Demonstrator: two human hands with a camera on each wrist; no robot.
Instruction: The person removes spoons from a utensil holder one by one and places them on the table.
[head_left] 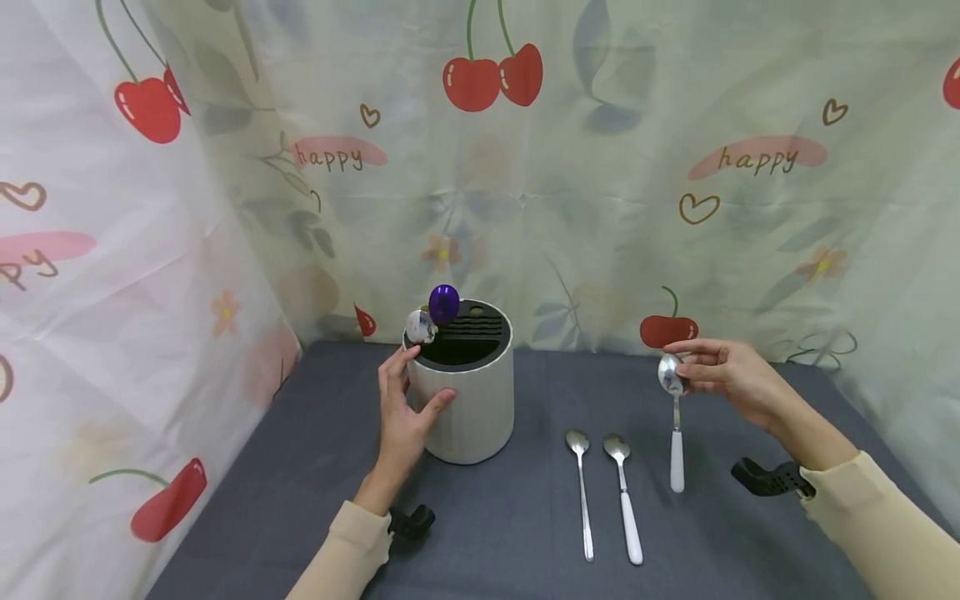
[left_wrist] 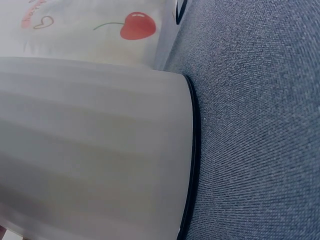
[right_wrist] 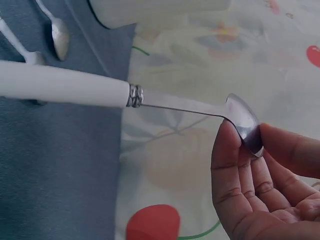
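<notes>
My right hand (head_left: 731, 379) pinches a spoon (head_left: 677, 458) by its metal bowl. Its white handle hangs downward in the head view; up close in the right wrist view, thumb and fingertips press the bowl from both sides. Over on the left, my left hand (head_left: 405, 421) grips the side of a pale cylindrical utensil holder (head_left: 480, 408), thumb on its front and fingers round its left side. Rising from the holder's dark slotted top are a purple spoon bowl (head_left: 444, 305) and a silver spoon bowl (head_left: 420, 327); their handles are hidden inside.
On the dark grey table cloth (head_left: 502, 517), between the hands, lie a slim all-metal spoon (head_left: 583, 500) and a white-handled spoon (head_left: 632, 529), bowls pointing away. A cherry-printed curtain (head_left: 600, 200) closes off the back and both sides.
</notes>
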